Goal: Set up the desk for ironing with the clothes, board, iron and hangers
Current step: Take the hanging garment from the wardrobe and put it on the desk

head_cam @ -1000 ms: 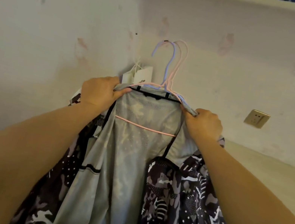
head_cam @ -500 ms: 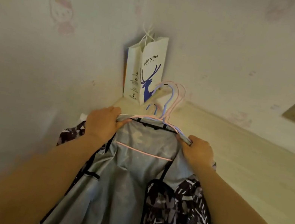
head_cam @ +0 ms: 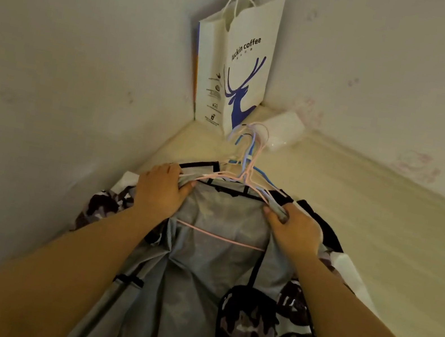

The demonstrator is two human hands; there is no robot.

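Note:
A camouflage jacket with a grey lining (head_cam: 212,270) hangs open on a bundle of thin pink and blue hangers (head_cam: 246,169). My left hand (head_cam: 162,190) grips the jacket's left shoulder and the hanger end there. My right hand (head_cam: 292,229) grips the right shoulder and the hanger end on that side. The jacket is low over the cream desk (head_cam: 369,224), near its back left corner. The hanger hooks point toward the corner. No iron or board is in view.
A white paper coffee bag with a blue deer (head_cam: 239,64) stands in the desk's corner against the walls. A small white plastic-wrapped pack (head_cam: 283,130) lies beside it. Walls close in on the left and behind. A white sheet (head_cam: 350,277) lies under the jacket at the right.
The jacket and hangers came down from the wall toward the desk's corner, both hands still gripping the shoulders. The view tilted downward, bringing the bag and desk closer.

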